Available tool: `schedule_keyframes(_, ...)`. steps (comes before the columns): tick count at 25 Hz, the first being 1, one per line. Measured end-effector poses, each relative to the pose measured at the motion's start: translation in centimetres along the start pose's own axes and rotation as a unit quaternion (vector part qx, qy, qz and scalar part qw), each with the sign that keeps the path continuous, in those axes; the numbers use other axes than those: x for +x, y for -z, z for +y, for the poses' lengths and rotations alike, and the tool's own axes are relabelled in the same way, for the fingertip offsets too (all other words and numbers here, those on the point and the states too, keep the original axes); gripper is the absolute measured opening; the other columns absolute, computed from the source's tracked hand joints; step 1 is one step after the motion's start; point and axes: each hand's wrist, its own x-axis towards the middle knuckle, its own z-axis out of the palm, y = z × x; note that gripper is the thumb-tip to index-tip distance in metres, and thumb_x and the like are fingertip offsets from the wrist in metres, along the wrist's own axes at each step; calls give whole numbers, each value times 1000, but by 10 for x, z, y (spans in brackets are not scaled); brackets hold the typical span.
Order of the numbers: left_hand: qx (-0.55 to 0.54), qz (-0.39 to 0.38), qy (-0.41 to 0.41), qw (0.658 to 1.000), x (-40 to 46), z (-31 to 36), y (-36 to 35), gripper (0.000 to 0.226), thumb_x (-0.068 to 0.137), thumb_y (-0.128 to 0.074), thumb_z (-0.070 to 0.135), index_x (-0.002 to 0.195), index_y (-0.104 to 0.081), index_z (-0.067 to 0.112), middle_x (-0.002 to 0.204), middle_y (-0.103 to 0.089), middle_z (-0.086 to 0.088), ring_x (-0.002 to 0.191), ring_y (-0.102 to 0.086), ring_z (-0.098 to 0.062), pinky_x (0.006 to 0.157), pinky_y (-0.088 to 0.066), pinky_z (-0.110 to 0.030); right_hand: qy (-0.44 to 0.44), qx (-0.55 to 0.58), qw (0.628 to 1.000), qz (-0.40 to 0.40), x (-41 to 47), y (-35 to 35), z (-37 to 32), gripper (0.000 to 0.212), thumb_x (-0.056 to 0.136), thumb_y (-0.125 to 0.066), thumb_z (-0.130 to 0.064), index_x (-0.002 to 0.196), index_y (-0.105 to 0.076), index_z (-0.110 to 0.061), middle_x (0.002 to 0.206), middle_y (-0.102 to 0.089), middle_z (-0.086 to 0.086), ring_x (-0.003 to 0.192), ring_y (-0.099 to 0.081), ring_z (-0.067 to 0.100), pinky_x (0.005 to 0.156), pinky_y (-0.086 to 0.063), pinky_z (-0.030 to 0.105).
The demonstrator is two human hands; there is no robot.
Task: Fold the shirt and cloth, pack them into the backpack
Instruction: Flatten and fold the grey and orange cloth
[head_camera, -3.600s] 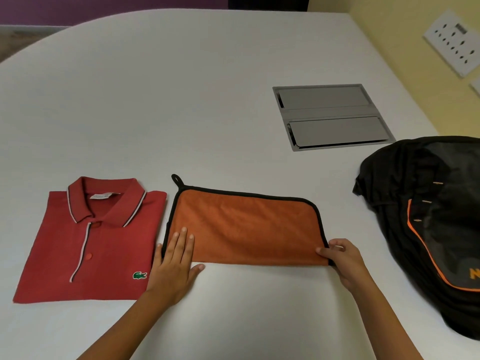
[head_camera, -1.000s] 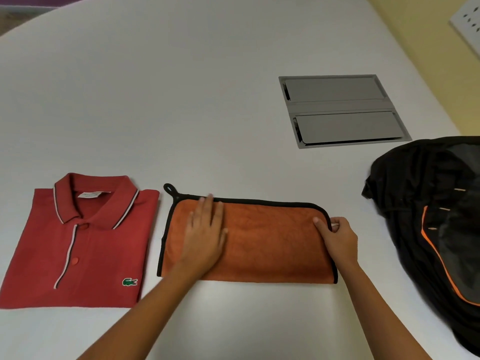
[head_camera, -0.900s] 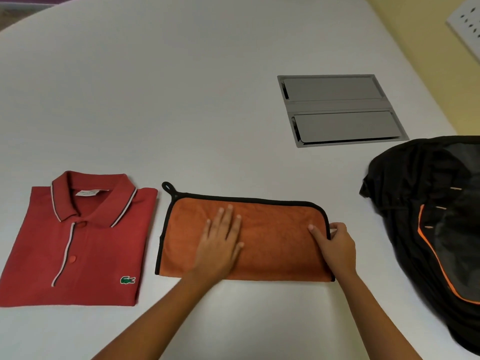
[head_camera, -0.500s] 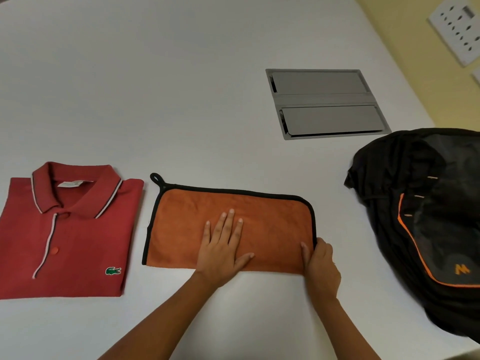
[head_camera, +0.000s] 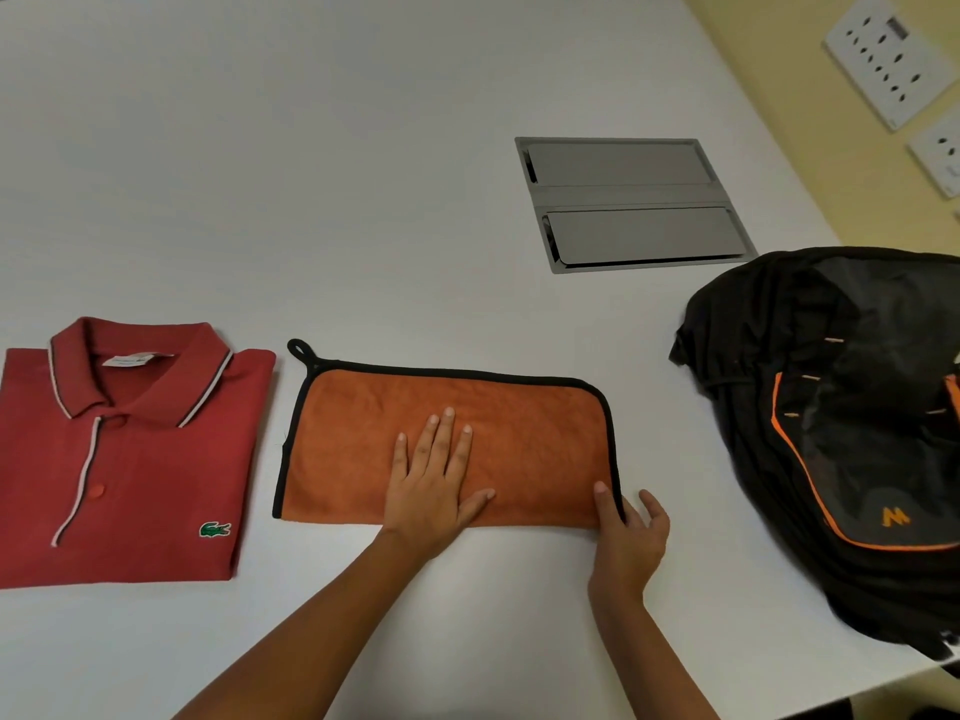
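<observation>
The left hand [head_camera: 434, 485] lies flat, fingers straight, pressing the folded orange cloth [head_camera: 363, 439] on the counter [head_camera: 363, 200]. The right hand [head_camera: 628, 537] pinches the cloth's near right corner, thumb on top.

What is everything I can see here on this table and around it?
polo shirt: one, red, folded, table's left
cloth: one, orange with black trim, folded, centre
backpack: one, black with orange piping, right
table: one, white
cable hatch: one, grey, set into table, far right
wall sockets: two, white, yellow wall
left hand: flat on cloth
right hand: pinching cloth's near right corner
</observation>
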Motion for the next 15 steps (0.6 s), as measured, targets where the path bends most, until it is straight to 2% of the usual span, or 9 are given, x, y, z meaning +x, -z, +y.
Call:
schedule_keyframes(2,4,4,2,1000,0,0,-2,82,89,-22,70,149,-31,15,157,-22,-12,144,-24,-29,112,-19,-56,-22,48,999,-13,-5,-9,0,44,80,-75,-12,121,-58,-12,108,-64,1,100,-61,12,81,-47,19)
schedule_keyframes(5,3,-3,6,1000,0,0,-3,82,89,-21,70,148,-31,15,156,-24,-13,143,-26,-29,110,-24,-57,39,-11,998,-49,-13,-25,4,34,86,-66,-4,119,-64,-13,115,-66,3,110,-61,17,88,-52,22)
schedule_keyframes(7,-6,-15,1,1000,1,2,1,80,89,-21,68,147,-34,15,155,-27,-12,141,-29,-30,107,-28,-58,115,-78,988,-65,-23,-34,6,34,92,-58,-4,123,-62,-17,119,-65,-2,114,-60,15,99,-48,32)
schedule_keyframes(9,-24,-7,-2,1000,2,1,10,73,91,-21,64,144,-41,18,152,-35,-9,137,-38,-28,100,-37,-55,228,-122,959,-113,-36,-45,11,39,94,-53,-3,129,-57,-20,130,-60,-4,123,-54,11,105,-43,32)
schedule_keyframes(11,-168,14,39,985,9,-1,32,65,93,-19,60,131,-53,21,140,-48,-4,124,-46,-21,94,-38,-44,353,-181,901,-175,-50,-57,19,44,94,-47,-6,135,-51,-22,137,-54,-6,133,-43,12,109,-37,32)
schedule_keyframes(12,-313,11,89,945,13,-4,44,60,95,-20,58,117,-61,20,125,-58,-3,112,-53,-17,91,-40,-38,408,-223,861,-204,-56,-62,25,48,92,-44,-8,137,-48,-23,140,-52,-6,137,-38,15,111,-33,33)
schedule_keyframes(13,-482,-2,146,864,17,-8,58,57,98,-23,55,101,-66,18,107,-66,-4,97,-59,-14,87,-43,-34,457,-274,815,-227,-62,-68,32,50,91,-43,-11,139,-46,-25,142,-50,-5,140,-33,18,112,-30,36)
schedule_keyframes(14,-595,-18,200,778,24,-16,67,59,99,-24,54,92,-68,15,94,-70,-3,88,-64,-13,83,-47,-30,498,-329,767,-236,-65,-73,40,49,92,-43,-17,140,-44,-27,144,-47,-3,141,-31,21,112,-27,40)
schedule_keyframes(15,-645,-38,224,730,29,-25,73,62,99,-25,55,94,-69,13,91,-72,-2,87,-67,-13,83,-49,-27,524,-383,723,-236,-68,-77,48,47,94,-42,-25,141,-43,-29,146,-45,-2,141,-30,24,111,-26,44)
